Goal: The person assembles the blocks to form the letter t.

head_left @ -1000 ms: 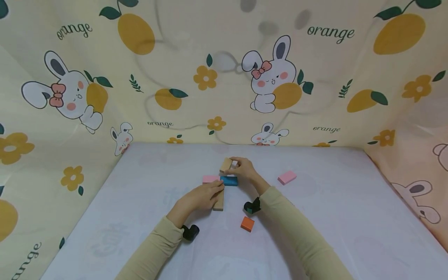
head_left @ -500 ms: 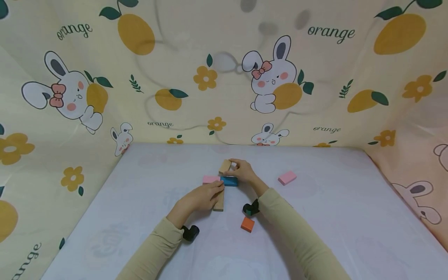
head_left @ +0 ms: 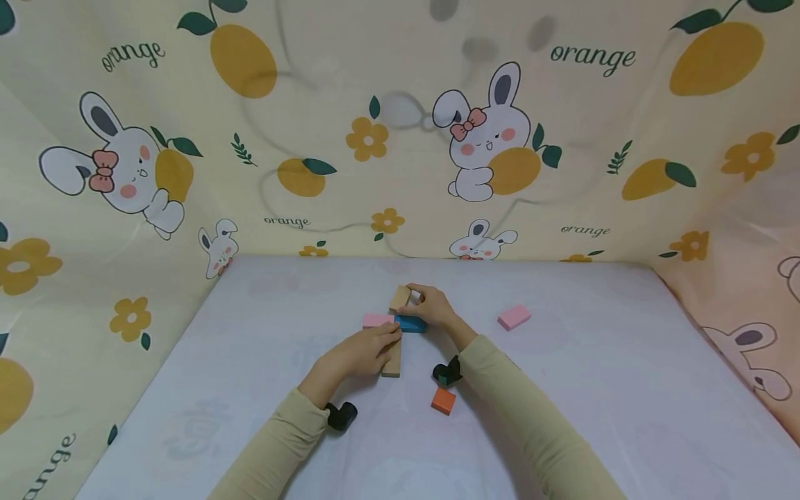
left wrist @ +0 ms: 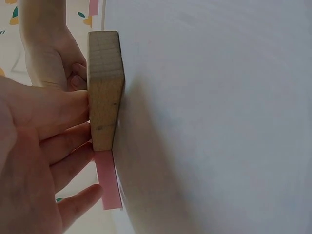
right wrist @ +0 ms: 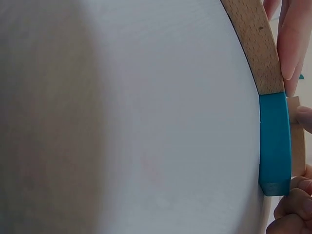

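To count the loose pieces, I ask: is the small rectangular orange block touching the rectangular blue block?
No, the small rectangular orange block lies apart from the rectangular blue block, with white tabletop showing between them.

The light in here lies soft over the bench (head_left: 625,389), with a blurry shadow (head_left: 500,444) beside the right sleeve (head_left: 528,417); both wrist views look dimmer, the right one bowing the wooden block (right wrist: 256,48) near its edge.

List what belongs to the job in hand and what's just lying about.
Apparently in the job:
long tan wooden block, under the left hand
far tan wooden block, in the right hand
blue oblong block and pink oblong block, side by side between them

Apparently just lying about:
lone pink oblong block
orange squarish block
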Demonstrator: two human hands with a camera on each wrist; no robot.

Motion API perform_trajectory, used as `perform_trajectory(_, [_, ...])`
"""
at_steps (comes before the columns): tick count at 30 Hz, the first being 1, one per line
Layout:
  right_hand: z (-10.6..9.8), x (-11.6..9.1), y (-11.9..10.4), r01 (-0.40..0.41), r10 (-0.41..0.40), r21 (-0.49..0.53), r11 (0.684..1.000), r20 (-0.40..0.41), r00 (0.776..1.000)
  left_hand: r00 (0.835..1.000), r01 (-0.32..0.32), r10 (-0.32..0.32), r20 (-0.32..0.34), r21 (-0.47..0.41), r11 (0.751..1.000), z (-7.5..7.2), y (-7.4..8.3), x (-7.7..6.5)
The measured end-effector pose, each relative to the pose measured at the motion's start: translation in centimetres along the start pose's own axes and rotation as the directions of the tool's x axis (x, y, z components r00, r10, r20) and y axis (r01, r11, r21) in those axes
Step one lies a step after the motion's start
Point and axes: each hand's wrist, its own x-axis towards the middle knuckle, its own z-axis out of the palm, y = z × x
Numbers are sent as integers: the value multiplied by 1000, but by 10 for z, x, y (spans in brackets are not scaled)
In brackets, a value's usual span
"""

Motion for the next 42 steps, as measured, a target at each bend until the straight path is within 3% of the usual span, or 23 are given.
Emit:
perform_trajectory(15, [2, 3, 1, 6, -5, -35, 999, 29, 1000, 1000, 7, -7, 7, 4, 1000, -1, 1, -1])
perform_trajectory(42, [-4, 6, -1, -14, 34, -95, 995, 218, 975, 1000, 25, -25, 4, -10, 1000, -2, 1, -1])
